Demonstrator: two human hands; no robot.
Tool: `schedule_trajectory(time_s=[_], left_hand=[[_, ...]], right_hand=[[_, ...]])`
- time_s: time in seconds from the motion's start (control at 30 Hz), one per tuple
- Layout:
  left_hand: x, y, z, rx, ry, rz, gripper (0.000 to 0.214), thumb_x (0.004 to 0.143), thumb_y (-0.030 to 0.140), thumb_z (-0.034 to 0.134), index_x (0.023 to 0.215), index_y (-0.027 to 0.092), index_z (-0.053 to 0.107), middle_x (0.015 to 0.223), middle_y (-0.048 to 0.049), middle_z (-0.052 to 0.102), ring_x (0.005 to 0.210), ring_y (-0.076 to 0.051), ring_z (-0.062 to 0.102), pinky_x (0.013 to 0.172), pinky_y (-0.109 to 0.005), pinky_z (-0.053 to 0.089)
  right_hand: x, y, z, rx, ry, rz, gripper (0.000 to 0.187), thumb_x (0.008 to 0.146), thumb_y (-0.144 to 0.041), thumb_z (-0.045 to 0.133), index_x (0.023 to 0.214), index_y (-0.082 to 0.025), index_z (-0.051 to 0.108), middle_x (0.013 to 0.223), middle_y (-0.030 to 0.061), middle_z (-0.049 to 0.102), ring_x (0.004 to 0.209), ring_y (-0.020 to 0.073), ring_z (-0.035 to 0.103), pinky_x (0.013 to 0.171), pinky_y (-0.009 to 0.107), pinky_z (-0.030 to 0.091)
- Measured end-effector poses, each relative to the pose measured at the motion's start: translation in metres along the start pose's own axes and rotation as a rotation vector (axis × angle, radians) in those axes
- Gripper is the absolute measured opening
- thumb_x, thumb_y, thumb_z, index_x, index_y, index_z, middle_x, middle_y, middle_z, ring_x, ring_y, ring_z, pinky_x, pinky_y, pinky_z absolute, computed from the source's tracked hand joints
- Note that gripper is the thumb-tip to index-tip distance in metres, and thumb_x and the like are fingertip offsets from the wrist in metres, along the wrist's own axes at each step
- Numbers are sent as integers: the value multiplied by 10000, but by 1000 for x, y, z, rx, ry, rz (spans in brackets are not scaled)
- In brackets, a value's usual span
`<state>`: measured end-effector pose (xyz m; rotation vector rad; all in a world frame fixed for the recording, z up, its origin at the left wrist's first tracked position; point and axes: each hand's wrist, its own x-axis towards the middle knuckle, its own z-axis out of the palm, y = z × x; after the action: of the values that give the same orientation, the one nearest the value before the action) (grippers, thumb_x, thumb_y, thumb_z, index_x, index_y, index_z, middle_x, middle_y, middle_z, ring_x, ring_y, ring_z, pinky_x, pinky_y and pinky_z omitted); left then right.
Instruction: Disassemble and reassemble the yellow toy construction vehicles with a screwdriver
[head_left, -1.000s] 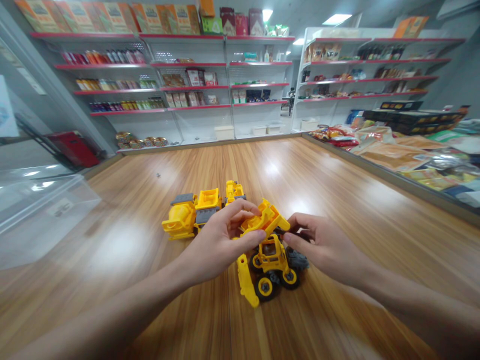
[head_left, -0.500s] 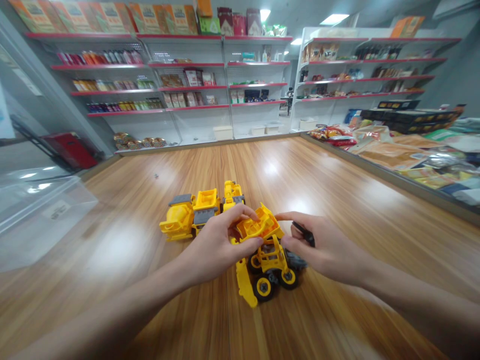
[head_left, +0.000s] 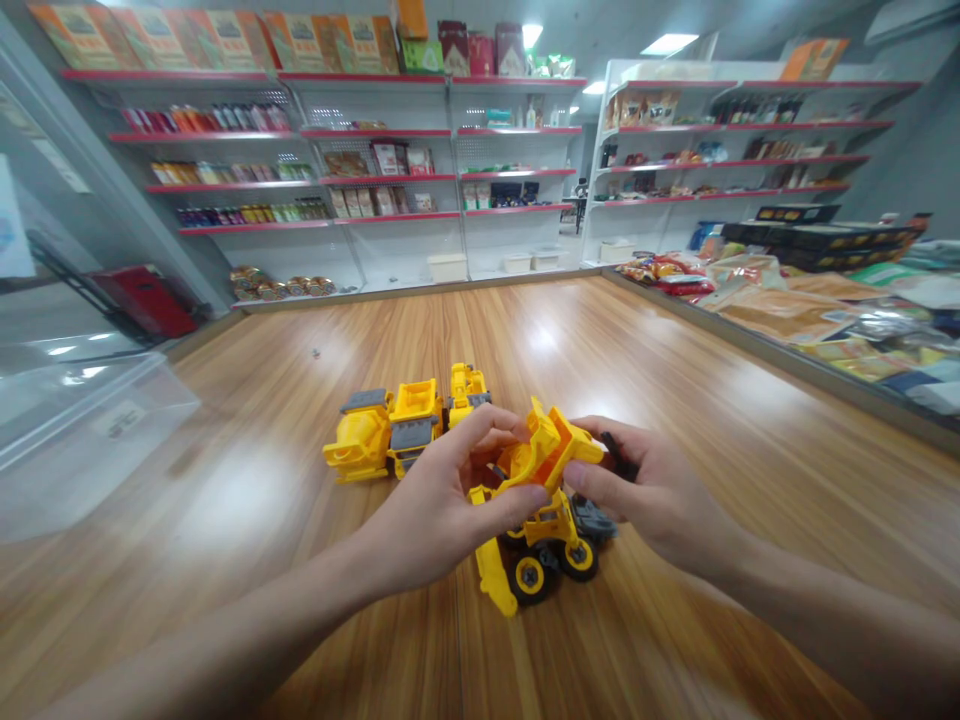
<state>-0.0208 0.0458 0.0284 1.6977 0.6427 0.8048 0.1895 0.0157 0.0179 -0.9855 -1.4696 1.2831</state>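
A wooden table, a toy vehicle standing on it, and a yellow part held over the vehicle: a positioning step, it seems.
The left hand curls round the part's left side; the right hand clasps a slim dark piece, its thumb against the part's right end. Whether part and vehicle touch is hidden. The next move looks to call for a steady left grip and right fingertip control.

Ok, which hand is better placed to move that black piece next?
Probably the right hand: it holds the black piece, while the left hand is busy gripping the raised yellow part.
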Motion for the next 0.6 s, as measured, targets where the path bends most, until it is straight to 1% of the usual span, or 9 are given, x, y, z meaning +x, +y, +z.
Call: schedule_trajectory(time_s=[0.07, 0.17, 0.23, 0.27, 0.37, 0.43, 0.5, 0.57, 0.6], left_hand=[[0, -1, 2, -26, -20, 6, 298, 850, 285, 672, 1079, 251, 485, 1061, -23, 653, 918, -161, 607, 856, -355, 496], [0, -1, 4, -62, -60, -4, 284, 859, 281, 660, 1082, 243, 490, 1057, -29, 657, 938, -166, 605, 873, -360, 493], [0, -1, 4, -68, -50, -19, 266, 864, 292, 652, 1074, 240, 497, 1063, -34, 652, 952, -173, 608, 877, -364, 494], [1, -1, 3, -56, -31, -30, 259, 865, 301, 649, 1069, 241, 501, 1060, -35, 647, 951, -175, 611, 874, -367, 495], [2, -1, -2, 25, 68, -67, 256, 862, 329, 646, 1065, 247, 513, 1062, -38, 628, 961, -184, 617, 877, -378, 495], [3, -1, -7, 78, 125, -84, 266, 855, 347, 649, 1064, 249, 517, 1074, -43, 620, 987, -194, 618, 889, -386, 491], [4, -1, -11, 110, 144, -91, 275, 851, 368, 648, 1061, 248, 518, 1065, -46, 623, 995, -203, 622, 881, -385, 495], [5, 0, -14, 136, 142, -94, 284, 848, 385, 644, 1063, 248, 519, 1053, -45, 627, 977, -205, 631, 856, -378, 505], [5, 1, -14, 149, 140, -97, 288, 848, 391, 642, 1067, 249, 520, 1053, -44, 629, 967, -205, 634, 845, -375, 508]], right_hand=[[-1, 1, 1, -18, 19, -7, 228, 826, -293, 709, 1019, -196, 636, 816, -12, 625, 681, 107, 544, 607, 216, 439], [-2, 0, 3, -28, 15, -22, 274, 817, -307, 711, 1059, -209, 627, 864, -2, 644, 744, 133, 574, 656, 237, 464], [-1, -3, 1, -80, 36, -29, 273, 840, -356, 679, 1068, -215, 630, 872, 1, 658, 738, 136, 585, 640, 234, 466], [0, -5, -2, -133, 68, -37, 266, 853, -387, 657, 1052, -211, 638, 867, 3, 663, 728, 136, 589, 630, 233, 464], [9, -7, -21, -436, 216, -68, 304, 856, -458, 618, 990, -191, 667, 832, 18, 671, 707, 151, 595, 615, 246, 450], [17, -4, -38, -766, 268, -57, 320, 815, -464, 645, 960, -183, 691, 824, 32, 683, 696, 169, 594, 596, 260, 422], [24, 4, -55, -1040, 216, -23, 287, 793, -453, 645, 826, -177, 714, 810, 51, 691, 706, 188, 604, 604, 273, 404], [28, 14, -66, -1160, 104, 79, 265, 773, -421, 643, 749, -170, 725, 759, 66, 700, 675, 195, 611, 587, 272, 396], [29, 18, -70, -1179, 61, 113, 250, 755, -403, 656, 765, -167, 735, 764, 75, 710, 678, 202, 620, 589, 272, 402]])
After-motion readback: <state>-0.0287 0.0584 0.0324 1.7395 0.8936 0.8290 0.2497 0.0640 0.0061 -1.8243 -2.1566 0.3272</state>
